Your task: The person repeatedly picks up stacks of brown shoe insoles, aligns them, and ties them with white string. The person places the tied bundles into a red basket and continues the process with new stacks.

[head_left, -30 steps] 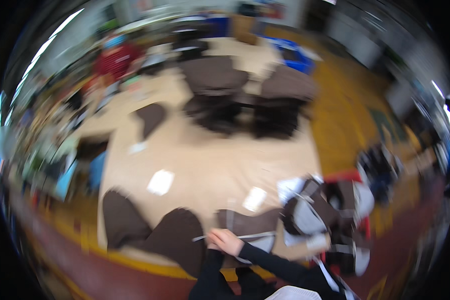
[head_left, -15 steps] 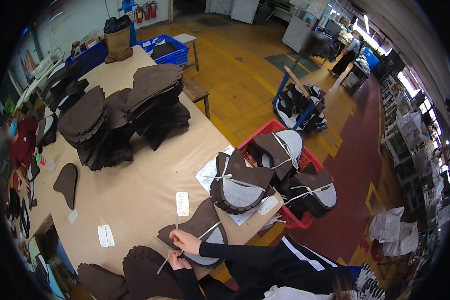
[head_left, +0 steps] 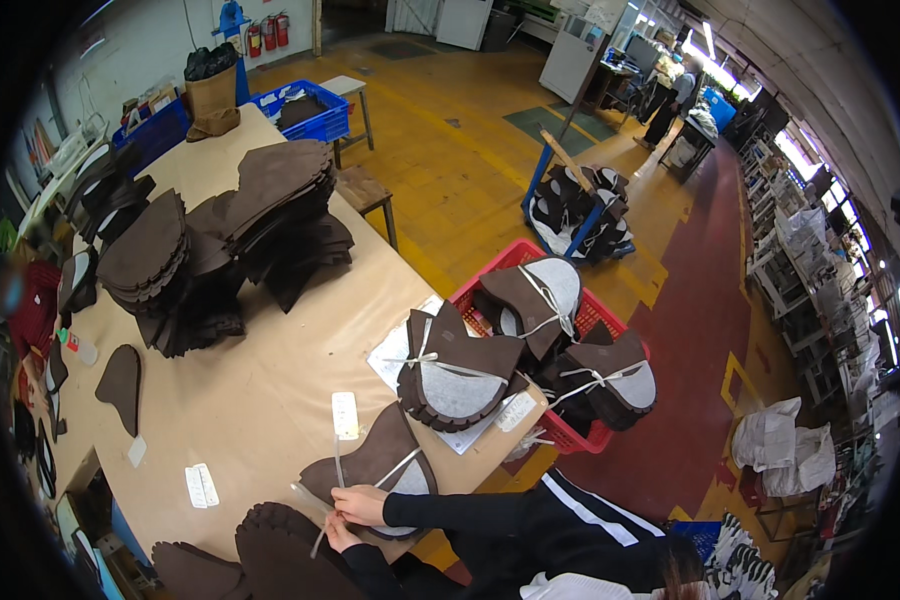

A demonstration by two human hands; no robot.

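Note:
A bundle of dark brown, curved cut pieces with a grey rounded face lies at the near table edge, a pale flat strip running across it. At the bundle's near left side, my right hand is closed in a pinch on the strip. Just below it, my left hand is also closed on the strip, close against the right. Loose strip ends stick out above and below the fingers. Farther right rests a tied bundle on papers. Dark brown stacks sit beside my left forearm.
A red crate with tied bundles stands against the table's right side. Tall brown stacks occupy the far table. Paper tags lie nearby. A blue trolley stands beyond; a co-worker is at the left.
My two hands have come closer together at the strip, the right one moving down toward the left. The whole view has shifted slightly; the bundle stays put on the table.

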